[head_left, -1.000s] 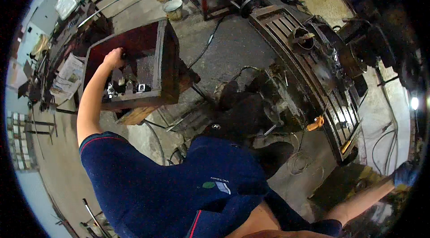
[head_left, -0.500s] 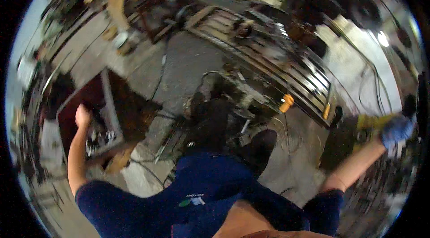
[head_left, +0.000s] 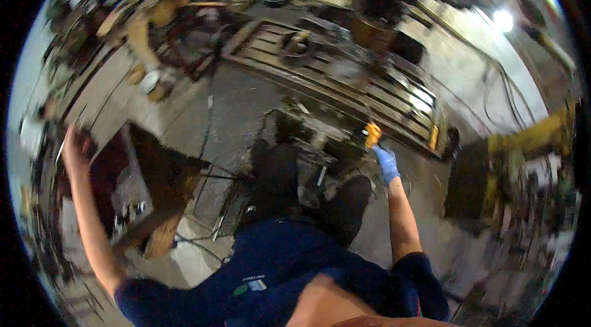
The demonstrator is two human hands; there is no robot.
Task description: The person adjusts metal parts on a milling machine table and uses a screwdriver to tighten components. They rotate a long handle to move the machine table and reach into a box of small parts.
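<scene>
Blue glove on the right hand (head_left: pixel 386 164), and it's reaching out over the concrete floor (head_left: pixel 234 105) toward an orange-handled tool (head_left: pixel 372 135). The fingers look curled up around the bottom of that orange handle, so I'd say it has hold of it, but the frame is pretty blurry so don't quote me on how tight the grip is. The tool sits just in front of a long slatted metal frame (head_left: pixel 345 87) that runs diagonally across the floor, right beside a dark lump of machinery (head_left: pixel 308 142).

Left hand (head_left: pixel 75 153) is bare and way off on the other side, arm stretched out full. It's up against the top edge of a dark red metal box (head_left: pixel 154 173) with an open front, some small bits visible inside. Can't tell if the fingers are actually wrapped over the edge or just flat on it, too smeared.

Both hands are well apart. Person's wearing a dark blue shirt (head_left: pixel 289 265). Black cables (head_left: pixel 209 118) snake across the floor between the box and the machinery, and there's a yellow machine (head_left: pixel 535 142) off to the right.
</scene>
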